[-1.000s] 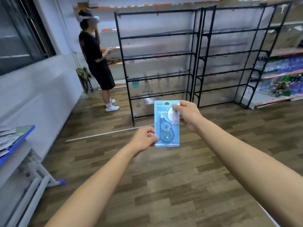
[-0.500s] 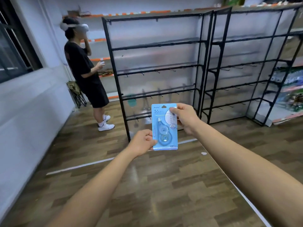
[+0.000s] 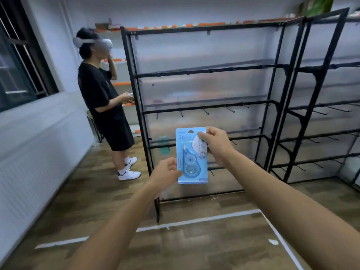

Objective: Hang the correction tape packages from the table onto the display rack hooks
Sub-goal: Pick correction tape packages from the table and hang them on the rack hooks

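Both hands hold 1 blue correction tape package (image 3: 191, 155) upright in front of the display rack (image 3: 204, 106): the right hand (image 3: 216, 145) pinches its top right corner, the left hand (image 3: 165, 172) pinches its lower left edge, fingers clamped on the card. The hang hole sits just left of the right fingers. To hang it well, keep the card square, line that hole up with 1 hook (image 3: 204, 110) on the bar above the fingers, then slide it on. The hook tips are blurred, the worktop is out of view, and the rack's right side is cut off.
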